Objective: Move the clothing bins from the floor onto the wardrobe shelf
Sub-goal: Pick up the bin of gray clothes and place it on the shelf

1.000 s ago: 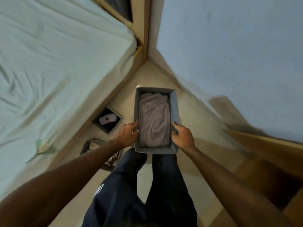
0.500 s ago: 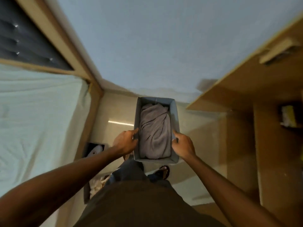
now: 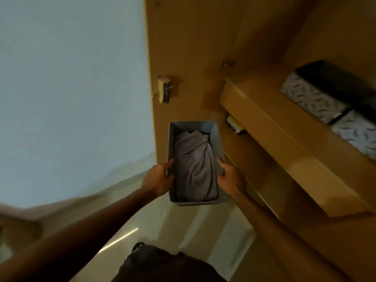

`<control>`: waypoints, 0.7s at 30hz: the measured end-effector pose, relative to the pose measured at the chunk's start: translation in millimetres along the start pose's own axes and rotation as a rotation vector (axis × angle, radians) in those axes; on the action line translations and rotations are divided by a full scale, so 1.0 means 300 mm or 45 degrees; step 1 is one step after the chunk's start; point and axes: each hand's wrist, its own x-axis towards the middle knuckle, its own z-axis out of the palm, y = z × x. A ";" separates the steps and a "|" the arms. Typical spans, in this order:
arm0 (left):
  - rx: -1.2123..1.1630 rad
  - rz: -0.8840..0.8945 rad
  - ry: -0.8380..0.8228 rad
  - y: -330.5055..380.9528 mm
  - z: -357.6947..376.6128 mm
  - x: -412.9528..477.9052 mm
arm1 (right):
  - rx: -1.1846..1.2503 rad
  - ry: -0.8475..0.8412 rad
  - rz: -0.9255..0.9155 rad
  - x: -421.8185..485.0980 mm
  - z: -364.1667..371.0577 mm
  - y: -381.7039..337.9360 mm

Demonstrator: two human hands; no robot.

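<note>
The view has swung from bed to wardrobe: left hand point(image 3: 160, 178) and right hand point(image 3: 227, 176) grip the grey bin point(image 3: 195, 200) aloft, just left of the shelf point(image 3: 284, 127) holding 2 patterned bins point(image 3: 313, 98); placement looks next.

Grey bin point(image 3: 218, 139), lilac-grey cloth point(image 3: 193, 169); grey-white patterned bins point(image 3: 313, 100); tan wardrobe shelf point(image 3: 270, 127).

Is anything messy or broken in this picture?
Nothing stands out. The grey rectangular fabric bin sits level between the left hand and right hand, its folded grey cloth tucked inside. Two patterned grey bins sit neatly on the wooden wardrobe shelf.
</note>
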 end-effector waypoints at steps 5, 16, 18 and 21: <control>-0.004 0.160 -0.017 0.200 -0.054 0.192 | 0.173 0.177 0.055 0.141 -0.146 0.035; -0.149 0.491 -0.177 0.502 -0.161 0.766 | 0.367 0.582 0.105 0.489 -0.433 0.003; -0.100 0.531 -0.184 0.551 -0.185 0.844 | 0.395 0.620 0.146 0.554 -0.457 -0.003; -0.082 0.578 -0.161 0.609 -0.210 0.985 | 0.433 0.676 0.218 0.656 -0.502 -0.015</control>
